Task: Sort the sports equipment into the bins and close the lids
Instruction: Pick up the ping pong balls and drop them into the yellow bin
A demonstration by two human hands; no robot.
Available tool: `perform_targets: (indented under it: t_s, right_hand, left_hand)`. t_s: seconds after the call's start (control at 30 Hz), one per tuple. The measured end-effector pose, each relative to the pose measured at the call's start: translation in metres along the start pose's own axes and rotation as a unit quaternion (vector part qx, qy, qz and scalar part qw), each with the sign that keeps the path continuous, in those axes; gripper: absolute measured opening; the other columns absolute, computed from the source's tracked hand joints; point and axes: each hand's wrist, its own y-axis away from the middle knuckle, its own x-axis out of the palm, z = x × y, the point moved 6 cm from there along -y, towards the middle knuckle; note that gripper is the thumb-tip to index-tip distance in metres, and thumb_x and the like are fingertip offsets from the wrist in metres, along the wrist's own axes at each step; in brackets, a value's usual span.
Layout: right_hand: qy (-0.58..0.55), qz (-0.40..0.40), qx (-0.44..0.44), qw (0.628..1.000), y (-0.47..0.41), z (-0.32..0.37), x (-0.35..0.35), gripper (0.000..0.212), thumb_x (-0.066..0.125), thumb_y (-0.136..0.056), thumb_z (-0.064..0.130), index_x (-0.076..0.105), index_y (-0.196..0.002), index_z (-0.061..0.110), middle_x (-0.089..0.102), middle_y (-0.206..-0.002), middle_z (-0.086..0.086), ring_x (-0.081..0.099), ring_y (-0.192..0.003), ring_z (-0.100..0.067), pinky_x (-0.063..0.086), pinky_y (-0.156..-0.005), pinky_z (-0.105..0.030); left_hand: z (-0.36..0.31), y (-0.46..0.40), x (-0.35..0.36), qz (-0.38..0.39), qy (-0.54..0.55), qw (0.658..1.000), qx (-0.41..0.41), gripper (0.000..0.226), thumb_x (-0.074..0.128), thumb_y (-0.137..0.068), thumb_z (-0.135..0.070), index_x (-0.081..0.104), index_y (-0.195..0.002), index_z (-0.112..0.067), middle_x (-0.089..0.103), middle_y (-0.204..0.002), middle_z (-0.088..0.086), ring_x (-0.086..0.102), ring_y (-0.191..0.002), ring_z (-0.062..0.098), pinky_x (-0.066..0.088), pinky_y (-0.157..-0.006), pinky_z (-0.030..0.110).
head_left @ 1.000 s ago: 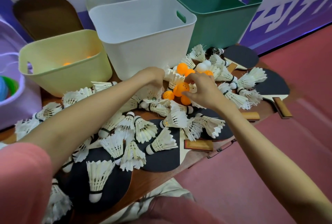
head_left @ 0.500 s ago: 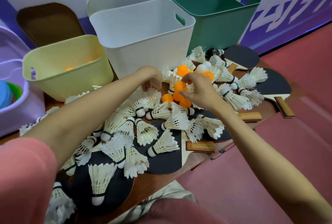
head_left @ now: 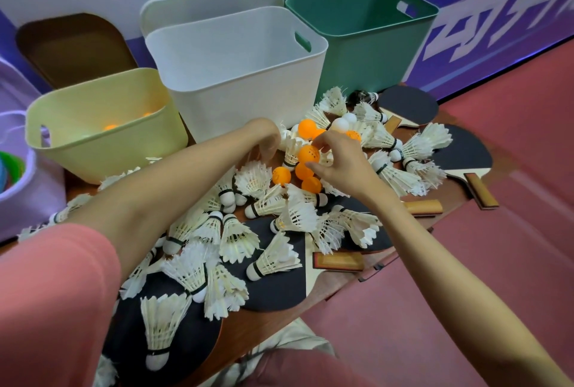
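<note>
Sorting barely begun: few orange balls in yellow bin (head_left: 102,150) at table's back-left corner, white bin (head_left: 236,76) and green bin (head_left: 366,44) apparently empty, lids off; right hand (head_left: 338,163) pinches orange ball (head_left: 309,153) mid-table, left hand (head_left: 264,138) grasp indiscernible

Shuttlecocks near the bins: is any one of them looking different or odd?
Yes. One dark shuttlecock lies at the foot of the green bin, beside a black paddle. Its feathers look black or dark brown, while every other shuttlecock in the pile is white. It is too small to tell whether it is damaged.
</note>
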Motion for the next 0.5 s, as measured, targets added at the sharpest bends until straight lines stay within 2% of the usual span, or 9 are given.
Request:
perform_targets:
  t_s: [0.1,0.23,0.3,0.37,0.5]
  right_hand:
    - [-0.001,-0.002,0.001,1.0,0.0,0.001,0.002,0.032,0.069,-0.082,0.032,0.06,-0.105,0.011,0.062,-0.101,-0.003,0.056,-0.093,-0.021,0.046,-0.084,-0.047]
    - [-0.001,0.002,-0.006,1.0,0.0,0.005,0.007,0.034,0.068,-0.082,0.032,0.06,-0.105,0.01,0.062,-0.101,-0.004,0.056,-0.092,-0.021,0.046,-0.083,-0.047]
    - [-0.001,0.005,-0.007,1.0,-0.001,0.006,0.008,0.034,0.068,-0.082,0.033,0.06,-0.106,0.011,0.062,-0.1,-0.003,0.056,-0.093,-0.021,0.047,-0.083,-0.047]
    - [-0.005,0.004,-0.007,1.0,-0.002,0.008,0.008,0.033,0.068,-0.082,0.033,0.06,-0.106,0.012,0.062,-0.101,-0.004,0.056,-0.093,-0.021,0.047,-0.084,-0.047]
    - [-0.021,-0.012,-0.009,1.0,-0.004,0.013,0.005,0.032,0.069,-0.082,0.029,0.059,-0.106,0.011,0.063,-0.103,-0.005,0.057,-0.095,-0.022,0.046,-0.085,-0.048]
  left_hand:
    - [0.001,-0.002,0.001,0.005,0.038,0.999,0.017,0.049,0.062,-0.092,-0.019,0.048,-0.13,0.009,0.056,-0.131,0.022,0.062,-0.11,0.036,0.053,-0.082,0.041]
    - [0.009,-0.005,-0.003,-0.024,0.093,0.994,0.055,0.047,0.074,-0.083,-0.02,0.058,-0.119,0.006,0.064,-0.12,0.019,0.067,-0.099,0.034,0.054,-0.089,0.044]
    - [0.014,-0.002,-0.01,-0.075,0.119,0.986,0.09,0.04,0.077,-0.079,-0.022,0.066,-0.109,0.003,0.069,-0.1,0.011,0.066,-0.085,0.026,0.056,-0.082,0.036]
    - [0.022,0.005,-0.018,-0.14,0.128,0.975,0.119,0.037,0.079,-0.076,-0.026,0.071,-0.102,-0.002,0.068,-0.086,0.006,0.059,-0.076,0.021,0.049,-0.069,0.029]
    - [0.036,0.019,-0.023,-0.246,0.2,0.933,0.174,0.037,0.086,-0.065,-0.033,0.073,-0.092,-0.01,0.069,-0.086,0.002,0.058,-0.078,0.016,0.045,-0.066,0.025]
